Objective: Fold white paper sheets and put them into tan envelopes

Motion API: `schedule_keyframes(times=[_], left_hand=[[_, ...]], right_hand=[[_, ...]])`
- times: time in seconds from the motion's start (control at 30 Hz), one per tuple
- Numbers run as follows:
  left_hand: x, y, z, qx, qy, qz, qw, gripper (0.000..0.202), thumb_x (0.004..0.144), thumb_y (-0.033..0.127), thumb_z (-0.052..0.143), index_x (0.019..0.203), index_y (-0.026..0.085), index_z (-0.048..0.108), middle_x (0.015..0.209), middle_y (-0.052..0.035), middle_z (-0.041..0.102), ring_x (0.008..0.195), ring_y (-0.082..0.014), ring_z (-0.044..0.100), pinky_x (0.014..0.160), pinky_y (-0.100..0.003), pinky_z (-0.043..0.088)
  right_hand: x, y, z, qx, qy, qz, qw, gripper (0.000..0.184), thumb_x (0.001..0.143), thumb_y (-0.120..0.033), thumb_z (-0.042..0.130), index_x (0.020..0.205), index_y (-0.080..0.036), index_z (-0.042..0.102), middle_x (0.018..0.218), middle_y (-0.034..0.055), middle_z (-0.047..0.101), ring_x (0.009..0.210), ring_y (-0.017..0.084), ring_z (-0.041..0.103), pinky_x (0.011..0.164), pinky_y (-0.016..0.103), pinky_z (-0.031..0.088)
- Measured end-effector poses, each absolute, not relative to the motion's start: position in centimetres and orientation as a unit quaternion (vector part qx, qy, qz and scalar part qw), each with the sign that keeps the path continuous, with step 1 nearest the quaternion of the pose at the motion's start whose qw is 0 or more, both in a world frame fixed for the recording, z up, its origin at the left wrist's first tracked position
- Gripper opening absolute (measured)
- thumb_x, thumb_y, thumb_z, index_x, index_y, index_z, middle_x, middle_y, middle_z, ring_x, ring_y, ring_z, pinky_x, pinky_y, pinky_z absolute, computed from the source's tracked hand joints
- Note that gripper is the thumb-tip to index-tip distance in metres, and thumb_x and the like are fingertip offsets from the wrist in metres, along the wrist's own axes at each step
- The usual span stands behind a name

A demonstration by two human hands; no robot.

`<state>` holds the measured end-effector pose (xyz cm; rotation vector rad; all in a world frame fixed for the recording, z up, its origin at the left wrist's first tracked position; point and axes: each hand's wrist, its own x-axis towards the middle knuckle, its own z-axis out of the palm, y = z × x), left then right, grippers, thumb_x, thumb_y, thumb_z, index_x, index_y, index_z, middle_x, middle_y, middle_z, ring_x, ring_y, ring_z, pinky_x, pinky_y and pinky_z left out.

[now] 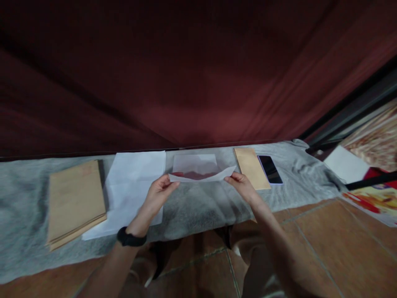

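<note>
A thin white sheet of paper (pixel 198 169) is held up over a grey cloth (pixel 198 207), bent along a fold so the far half rises; the dark red curtain shows faintly through it. My left hand (pixel 160 191) pinches its left corner and my right hand (pixel 242 185) pinches its right corner, both closed on the paper. A black band (pixel 130 238) sits on my left wrist.
A stack of white sheets (pixel 130 182) lies left of my hands, with brown envelopes (pixel 74 200) further left. On the right lie one brown envelope (pixel 249 165) and a dark phone (pixel 269 169). A dark red curtain (pixel 186 74) hangs behind; the floor is tiled (pixel 325 240).
</note>
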<state>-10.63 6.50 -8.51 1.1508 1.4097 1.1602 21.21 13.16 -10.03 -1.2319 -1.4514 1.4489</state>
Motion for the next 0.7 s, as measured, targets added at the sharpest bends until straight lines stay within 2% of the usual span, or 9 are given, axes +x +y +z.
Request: schedule_keyframes(times=[0.07, 0.17, 0.3, 0.43, 0.57, 0.7], left_hand=[[-10.7, 6.5, -8.2, 0.491, 0.571, 0.486, 0.443, 0.05, 0.075, 0.062, 0.075, 0.095, 0.018, 0.068, 0.11, -0.011, 0.077, 0.103, -0.027, 0.069, 0.088, -0.037, 0.055], [-11.3, 6.2, -8.1, 0.527, 0.555, 0.458, 0.452, 0.042, 0.071, 0.056, 0.08, 0.086, 0.018, 0.069, 0.12, -0.011, 0.075, 0.111, -0.0282, 0.067, 0.093, -0.037, 0.054], [-12.1, 5.9, -9.4, 0.537, 0.561, 0.374, 0.507, 0.041, 0.07, 0.055, 0.079, 0.085, 0.017, 0.073, 0.094, -0.0067, 0.078, 0.089, -0.0244, 0.07, 0.079, -0.033, 0.056], [-12.0, 6.2, -11.2, 0.518, 0.585, 0.343, 0.521, 0.046, 0.069, 0.062, 0.075, 0.077, 0.017, 0.072, 0.076, -0.0029, 0.072, 0.071, -0.0192, 0.063, 0.066, -0.03, 0.055], [-11.8, 7.1, -12.2, 0.513, 0.64, 0.343, 0.458, 0.045, 0.07, 0.064, 0.068, 0.069, 0.019, 0.064, 0.06, 0.0024, 0.058, 0.057, -0.0142, 0.051, 0.051, -0.024, 0.043], [-11.7, 8.0, -12.7, 0.53, 0.699, 0.305, 0.372, 0.041, 0.075, 0.057, 0.06, 0.057, 0.022, 0.05, 0.05, 0.0052, 0.044, 0.052, -0.0127, 0.044, 0.05, -0.024, 0.033]], right_hand=[[21.4, 13.2, -9.7, -0.478, -0.59, 0.536, 0.369, 0.043, 0.076, -0.059, 0.076, 0.093, -0.02, 0.079, 0.096, 0.0035, 0.076, 0.092, 0.023, 0.066, 0.088, 0.037, 0.053], [22.2, 13.1, -9.5, -0.459, -0.619, 0.553, 0.317, 0.042, 0.078, -0.058, 0.075, 0.093, -0.019, 0.078, 0.092, 0.003, 0.075, 0.09, 0.023, 0.065, 0.087, 0.036, 0.052], [22.8, 13.0, -10.2, -0.452, -0.639, 0.576, 0.236, 0.045, 0.08, -0.061, 0.07, 0.092, -0.018, 0.076, 0.084, 0.0016, 0.072, 0.084, 0.02, 0.062, 0.079, 0.033, 0.051], [22.5, 13.4, -12.0, -0.484, -0.639, 0.56, 0.21, 0.045, 0.08, -0.062, 0.065, 0.081, -0.018, 0.071, 0.072, 0.0, 0.064, 0.07, 0.016, 0.057, 0.066, 0.028, 0.047], [21.6, 14.1, -13.3, -0.53, -0.659, 0.493, 0.205, 0.038, 0.087, -0.054, 0.057, 0.074, -0.019, 0.066, 0.061, -0.002, 0.057, 0.06, 0.014, 0.053, 0.058, 0.026, 0.041], [20.4, 14.8, -12.9, -0.594, -0.692, 0.383, 0.147, 0.034, 0.094, -0.041, 0.054, 0.07, -0.019, 0.065, 0.057, -0.0015, 0.059, 0.06, 0.015, 0.058, 0.056, 0.025, 0.037]])
